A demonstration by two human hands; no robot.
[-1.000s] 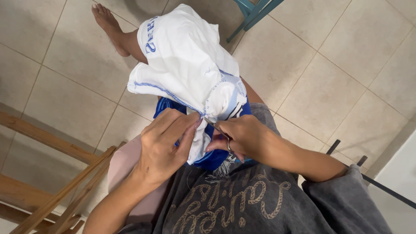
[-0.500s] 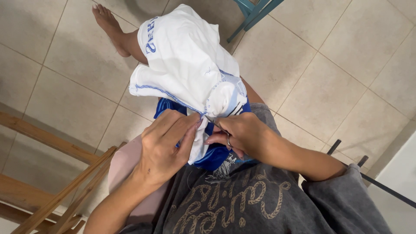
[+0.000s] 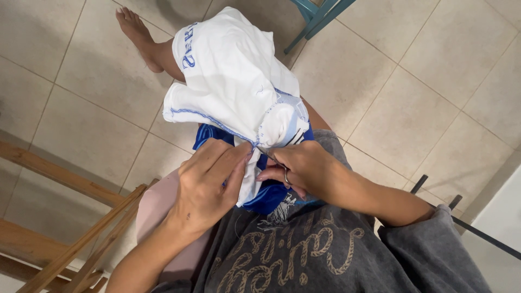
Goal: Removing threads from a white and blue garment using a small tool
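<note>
Head view shows a soft white cloth [image 3: 233, 81] with blue stitched edges, bunched up on the person's lap in the upper middle of the frame. Shiny blue fabric [image 3: 266, 195] peeks out under it. Left hand [image 3: 209, 184] pinches the white cloth's hem, fingers pressed together. Right hand [image 3: 306, 171] is curled around small metal scissors [image 3: 274, 160], whose thin tips touch the hem. Smooth beige floor tiles [image 3: 423, 108] lie all around. Wooden bars [image 3: 65, 184] cross the lower left.
</note>
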